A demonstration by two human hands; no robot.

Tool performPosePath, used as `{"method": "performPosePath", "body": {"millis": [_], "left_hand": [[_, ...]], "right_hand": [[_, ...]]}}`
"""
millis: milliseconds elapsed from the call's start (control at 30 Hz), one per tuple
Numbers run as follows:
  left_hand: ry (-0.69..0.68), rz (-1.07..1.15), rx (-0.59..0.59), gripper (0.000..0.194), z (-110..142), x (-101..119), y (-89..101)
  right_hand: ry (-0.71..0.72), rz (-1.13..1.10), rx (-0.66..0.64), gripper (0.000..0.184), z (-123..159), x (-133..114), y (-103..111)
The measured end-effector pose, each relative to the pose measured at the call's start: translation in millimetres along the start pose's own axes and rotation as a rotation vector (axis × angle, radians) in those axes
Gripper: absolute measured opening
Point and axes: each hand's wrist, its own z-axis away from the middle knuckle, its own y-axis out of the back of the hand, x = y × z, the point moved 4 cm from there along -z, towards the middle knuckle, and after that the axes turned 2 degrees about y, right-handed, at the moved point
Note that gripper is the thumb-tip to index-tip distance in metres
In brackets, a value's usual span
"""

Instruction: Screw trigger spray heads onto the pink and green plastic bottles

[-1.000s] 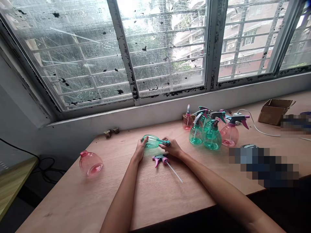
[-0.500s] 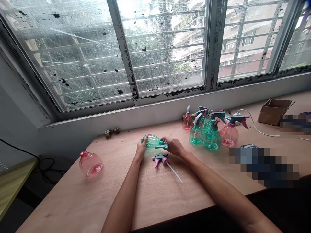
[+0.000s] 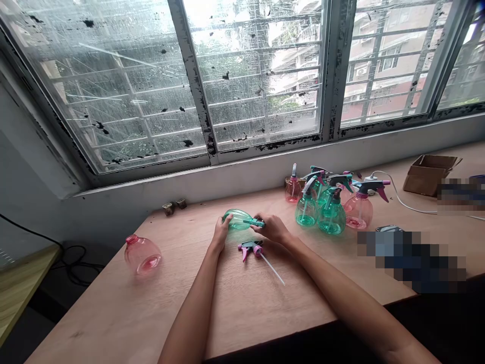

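Observation:
A clear green spray bottle (image 3: pixel 238 219) lies tilted on its side above the table, its base toward the left. My left hand (image 3: pixel 222 231) is wrapped round the base end. At the neck, my right hand (image 3: pixel 273 227) is closed on the black-and-green trigger sprayer (image 3: pixel 257 222); its fingers partly cover it. Just in front of my hands a black-and-pink trigger sprayer (image 3: pixel 250 247) lies on the wood with its white tube pointing to the front right. Off to the left sits a pink bottle (image 3: pixel 143 255) with an open neck and no sprayer on it.
Several green and pink spray bottles with sprayers (image 3: pixel 331 215) stand together at the right. Beyond them are a white cable (image 3: pixel 401 202) and an open cardboard box (image 3: pixel 428 174). Two small brown blocks (image 3: pixel 168 208) lie by the window wall. A blurred-out patch covers the table's right side.
The trigger sprayer at the bottle's neck has turned with my right hand: its green trigger swung toward me, then back up in line with the bottle. My left hand has barely moved.

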Motion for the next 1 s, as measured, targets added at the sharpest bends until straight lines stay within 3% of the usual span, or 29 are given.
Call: {"method": "performPosePath", "body": {"millis": [467, 767, 1000], "left_hand": [[-0.016, 0.025, -0.021, 0.030, -1, 5, -0.4], [-0.052, 0.096, -0.162, 0.031, 9, 12, 5.5], [-0.031, 0.112, -0.139, 0.031, 6, 11, 4.9]], "right_hand": [[-0.060, -0.335, -0.024, 0.023, -2, 10, -13], [-0.081, -0.393, -0.003, 0.022, -3, 18, -15], [-0.089, -0.400, -0.030, 0.023, -2, 15, -19]]}}
